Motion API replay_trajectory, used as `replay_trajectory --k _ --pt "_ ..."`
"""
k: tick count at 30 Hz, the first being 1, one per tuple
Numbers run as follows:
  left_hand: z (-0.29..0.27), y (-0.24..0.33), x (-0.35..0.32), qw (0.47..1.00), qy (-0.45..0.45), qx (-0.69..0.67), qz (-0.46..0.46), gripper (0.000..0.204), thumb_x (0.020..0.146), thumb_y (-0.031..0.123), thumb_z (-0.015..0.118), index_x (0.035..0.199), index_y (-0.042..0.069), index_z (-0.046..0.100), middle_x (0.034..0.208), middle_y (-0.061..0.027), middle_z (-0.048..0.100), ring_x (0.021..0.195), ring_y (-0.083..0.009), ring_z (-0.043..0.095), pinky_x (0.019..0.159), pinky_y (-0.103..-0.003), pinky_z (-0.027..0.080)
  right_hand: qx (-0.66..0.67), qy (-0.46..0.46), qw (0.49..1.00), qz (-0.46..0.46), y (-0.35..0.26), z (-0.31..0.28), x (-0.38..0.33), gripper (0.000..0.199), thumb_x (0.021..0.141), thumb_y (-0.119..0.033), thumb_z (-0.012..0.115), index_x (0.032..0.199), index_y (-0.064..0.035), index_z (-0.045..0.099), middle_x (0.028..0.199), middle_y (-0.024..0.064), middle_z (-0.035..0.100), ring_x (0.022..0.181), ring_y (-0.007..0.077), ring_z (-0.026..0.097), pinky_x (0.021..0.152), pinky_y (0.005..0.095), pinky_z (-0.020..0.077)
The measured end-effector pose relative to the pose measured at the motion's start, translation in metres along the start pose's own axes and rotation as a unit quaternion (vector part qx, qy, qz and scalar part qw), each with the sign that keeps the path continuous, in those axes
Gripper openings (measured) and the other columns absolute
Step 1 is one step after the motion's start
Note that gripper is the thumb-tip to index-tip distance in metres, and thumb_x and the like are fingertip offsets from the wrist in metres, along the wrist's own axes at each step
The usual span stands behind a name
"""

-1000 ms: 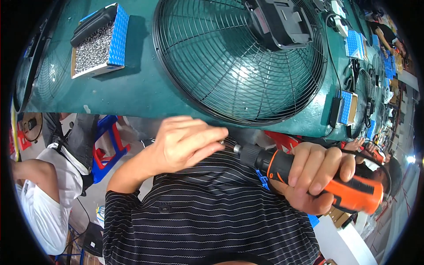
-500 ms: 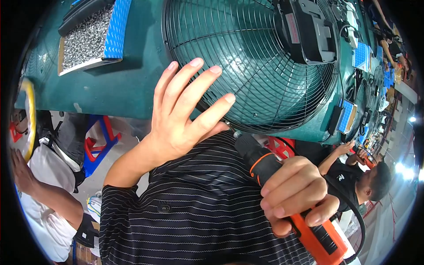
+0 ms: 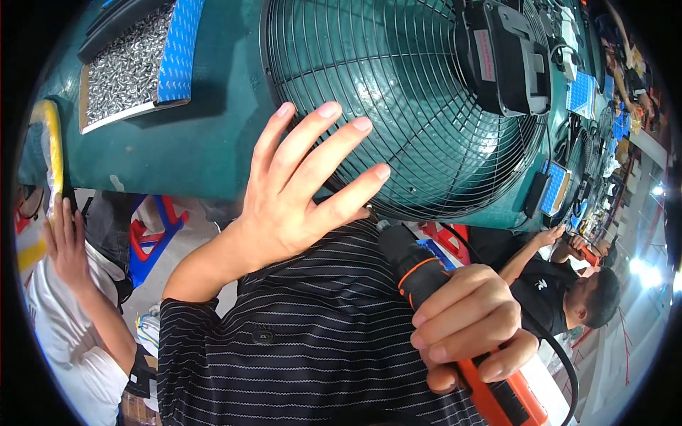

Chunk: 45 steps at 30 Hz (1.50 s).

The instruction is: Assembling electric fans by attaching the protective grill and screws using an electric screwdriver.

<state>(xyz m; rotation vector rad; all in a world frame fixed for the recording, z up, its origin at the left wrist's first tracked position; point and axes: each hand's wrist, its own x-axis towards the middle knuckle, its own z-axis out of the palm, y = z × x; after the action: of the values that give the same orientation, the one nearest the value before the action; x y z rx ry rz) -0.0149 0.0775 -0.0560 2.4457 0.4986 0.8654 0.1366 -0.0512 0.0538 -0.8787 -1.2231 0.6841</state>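
A round black wire fan guard [image 3: 398,135] lies on the green table, with a black plastic motor housing [image 3: 504,60] at its centre. The fingers of my left hand [image 3: 298,184] are stretched out and spread over the guard's near-left rim, and its thumb points toward the screwdriver tip. My right hand [image 3: 472,323] is wrapped round the body of an orange and black electric screwdriver [image 3: 497,394]. The driver slants up and left, its tip at the near rim beside my left thumb. Whether the bit sits on a screw I cannot tell.
On the green table [image 3: 227,153], a blue and white box [image 3: 177,53] of small silver screws [image 3: 128,82] stands at the left. Blue boxes [image 3: 554,188] and more fan parts line the right. A co-worker's hand [image 3: 67,241] is at far left by a yellow hoop; another person [image 3: 561,291] works at right.
The view has shifted slightly, and the screw box and guard sit a little lower. My hands keep the same poses, the driver still at the rim. The left co-worker's hand has moved up.
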Motion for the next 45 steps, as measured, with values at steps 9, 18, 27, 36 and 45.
replay_trajectory --k 9,18,27,36,45 --pt "-0.010 -0.012 0.004 0.995 -0.049 -0.083 -0.024 0.070 0.060 0.030 0.086 0.125 0.018 0.064 0.144 -0.0180 0.049 0.139 -0.0439 0.036 0.109 -0.061 0.033 -0.048 0.020 0.997 0.059 -0.002 0.001 0.015 0.056 0.067 0.007 0.081 0.111 -0.0085 0.050 0.080 0.0116 0.067 0.061 0.0244 0.068 0.056 0.0361 0.0591" --pt "-0.008 -0.009 0.002 0.994 -0.031 -0.092 -0.052 0.065 0.055 0.025 0.084 0.118 0.022 0.067 0.146 -0.0066 0.051 0.140 -0.0367 0.037 0.109 -0.060 0.035 -0.006 -0.072 0.995 0.064 0.003 -0.009 0.021 0.055 0.068 0.010 0.079 0.111 -0.0094 0.050 0.080 0.0115 0.067 0.061 0.0238 0.068 0.057 0.0349 0.0591" --pt "-0.010 -0.012 0.001 0.994 -0.052 -0.084 -0.036 0.067 0.064 0.032 0.083 0.127 0.022 0.063 0.144 -0.0139 0.051 0.138 -0.0441 0.036 0.108 -0.064 0.034 -0.003 -0.079 0.996 0.040 0.006 -0.004 0.016 0.056 0.068 0.010 0.079 0.112 -0.0105 0.051 0.081 0.0111 0.068 0.061 0.0232 0.068 0.057 0.0340 0.0591" --pt "-0.006 -0.013 -0.001 0.994 -0.034 -0.094 -0.039 0.065 0.063 0.028 0.084 0.125 0.022 0.064 0.144 -0.0120 0.051 0.138 -0.0431 0.037 0.106 -0.064 0.035 0.018 -0.085 0.996 0.026 0.015 -0.006 0.029 0.050 0.071 0.007 0.076 0.113 -0.0057 0.052 0.072 0.0089 0.066 0.051 0.0191 0.065 0.050 0.0295 0.0576" --pt "-0.003 -0.012 -0.003 0.996 -0.009 -0.083 -0.027 0.069 0.058 0.025 0.084 0.124 0.023 0.064 0.144 -0.0090 0.052 0.137 -0.0408 0.038 0.107 -0.063 0.036 0.026 -0.095 0.993 0.062 0.017 -0.008 0.040 0.052 0.072 0.005 0.077 0.116 -0.0061 0.051 0.074 0.0096 0.066 0.053 0.0193 0.065 0.050 0.0290 0.0573"
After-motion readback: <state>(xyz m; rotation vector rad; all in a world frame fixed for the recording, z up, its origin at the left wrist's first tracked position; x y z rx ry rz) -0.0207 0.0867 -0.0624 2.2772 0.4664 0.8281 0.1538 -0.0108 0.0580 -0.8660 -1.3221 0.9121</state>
